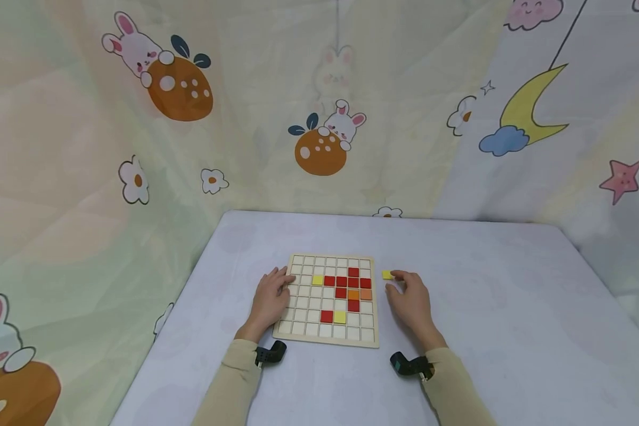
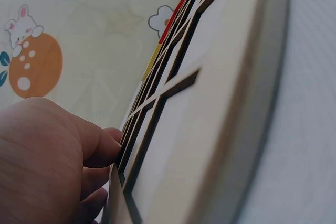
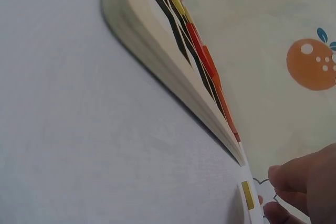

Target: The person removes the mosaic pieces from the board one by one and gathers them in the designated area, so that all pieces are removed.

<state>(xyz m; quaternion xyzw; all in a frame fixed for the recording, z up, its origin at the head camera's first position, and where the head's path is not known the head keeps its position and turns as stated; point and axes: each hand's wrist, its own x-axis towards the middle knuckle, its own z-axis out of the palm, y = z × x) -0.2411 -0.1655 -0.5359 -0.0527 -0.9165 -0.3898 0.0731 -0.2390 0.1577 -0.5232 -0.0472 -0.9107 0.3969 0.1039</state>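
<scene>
Left hand [image 1: 270, 299] flat, fingers relaxed, on square wooden grid board [image 1: 327, 333]; right hand [image 1: 411, 299], fingers loosely extended, touching small yellow square tile [image 1: 387, 274] on pale table [image 1: 511, 307].

Grid board [image 1: 293, 335]: pale unfinished-looking wood, matt, smooth edges. Coloured tiles, including the loose yellow tile [image 1: 387, 274]: painted, low sheen. Table cover [image 1: 511, 307]: pale cloth-like, fine weave, matt. Backdrop [image 1: 245, 118]: printed fabric, soft, creased.
</scene>
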